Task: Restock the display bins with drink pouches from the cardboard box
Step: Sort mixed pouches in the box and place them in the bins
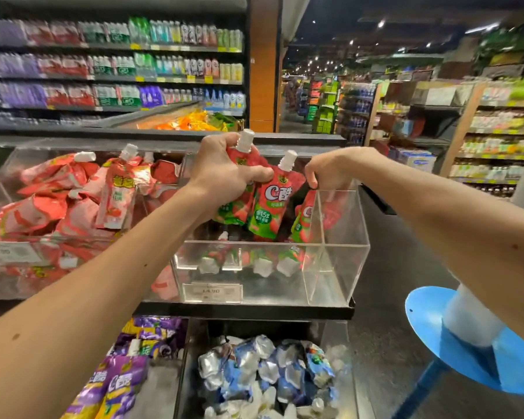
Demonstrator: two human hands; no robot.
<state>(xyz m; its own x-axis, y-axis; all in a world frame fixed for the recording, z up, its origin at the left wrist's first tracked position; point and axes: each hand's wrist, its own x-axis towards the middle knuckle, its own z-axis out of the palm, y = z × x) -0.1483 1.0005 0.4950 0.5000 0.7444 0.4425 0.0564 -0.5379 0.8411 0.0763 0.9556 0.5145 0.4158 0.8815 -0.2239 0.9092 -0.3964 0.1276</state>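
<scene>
Red drink pouches (266,204), centre frame, over clear acrylic bin (339,267).
Left bin (0,276), centre left: heaped red pouches. Left hand (224,173): clenched round a bunch, 2 white spouts showing. Right hand (330,173): fingertips pinching 1 more pouch (304,219) inside the clear bin, centre right.

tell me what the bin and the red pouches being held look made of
Bin: clear rigid plastic, likely acrylic; you see through its walls and the edges glint. Red pouches: glossy printed flexible film, creased and shiny, with white hard-plastic screw caps.
</scene>
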